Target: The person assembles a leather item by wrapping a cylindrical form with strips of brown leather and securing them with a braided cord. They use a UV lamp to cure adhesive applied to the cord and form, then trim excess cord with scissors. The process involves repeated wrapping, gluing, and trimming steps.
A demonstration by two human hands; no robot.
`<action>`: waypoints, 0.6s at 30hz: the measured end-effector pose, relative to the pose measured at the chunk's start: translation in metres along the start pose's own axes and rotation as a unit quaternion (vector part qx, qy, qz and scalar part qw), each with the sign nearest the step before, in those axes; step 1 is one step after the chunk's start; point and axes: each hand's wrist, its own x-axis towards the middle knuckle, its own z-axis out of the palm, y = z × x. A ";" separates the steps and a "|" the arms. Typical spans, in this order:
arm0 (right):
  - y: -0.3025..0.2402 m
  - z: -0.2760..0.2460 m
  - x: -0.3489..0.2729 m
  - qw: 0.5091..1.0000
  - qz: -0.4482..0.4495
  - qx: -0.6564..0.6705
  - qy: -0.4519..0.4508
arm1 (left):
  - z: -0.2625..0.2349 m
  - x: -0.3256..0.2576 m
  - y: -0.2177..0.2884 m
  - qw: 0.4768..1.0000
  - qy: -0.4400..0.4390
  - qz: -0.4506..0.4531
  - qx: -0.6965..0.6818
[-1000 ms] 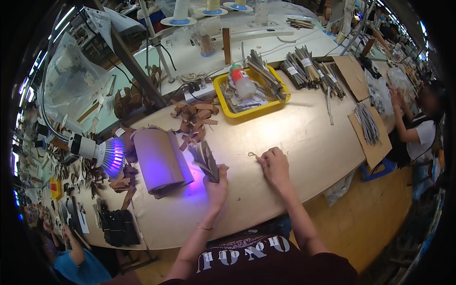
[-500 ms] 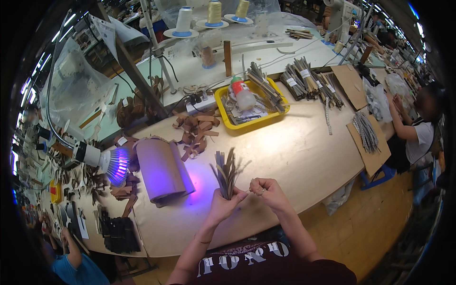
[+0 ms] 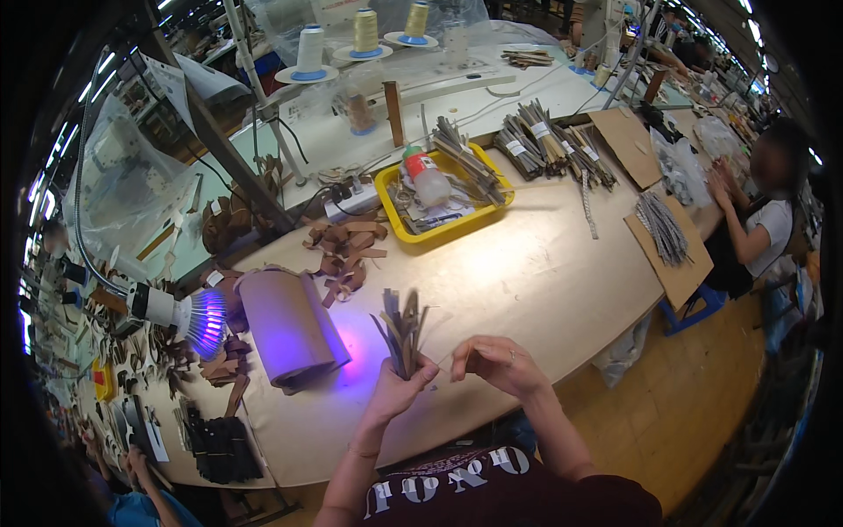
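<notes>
Upright in my left hand [image 3: 401,391] stands a bundle of thin grey and tan strips [image 3: 400,332], gripped at its lower end, with the tips fanning out above my fingers. My right hand [image 3: 502,365] is just to the right of it, fingers curled and pinched toward the thumb. A faint thin line, perhaps thread, seems to run between the two hands, but it is too fine to make out. Both hands are over the near part of the tan-covered table [image 3: 492,307].
A brown roll [image 3: 290,329] and a lit purple lamp [image 3: 200,323] stand left. Brown strips [image 3: 344,255] lie behind. A yellow tray [image 3: 421,235] holds a bottle [image 3: 428,180]. Strip bundles [image 3: 553,145] and cardboard [image 3: 672,250] lie right, near another person [image 3: 764,220].
The whole view has shifted slightly, moving the table's things leftward. My right hand has turned, its fingers reaching more toward the left hand. The left hand still grips the strips.
</notes>
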 end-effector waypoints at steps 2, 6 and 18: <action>0.000 -0.003 0.003 0.997 0.000 0.041 0.059 | 0.004 -0.010 0.014 0.998 -0.015 0.024 -0.060; 0.007 -0.001 0.014 0.987 -0.078 -0.049 0.132 | 0.004 -0.016 0.039 0.972 -0.068 0.058 -0.218; -0.064 0.007 0.003 0.876 -0.172 -0.448 0.050 | 0.037 -0.013 0.026 0.905 -0.281 0.016 0.320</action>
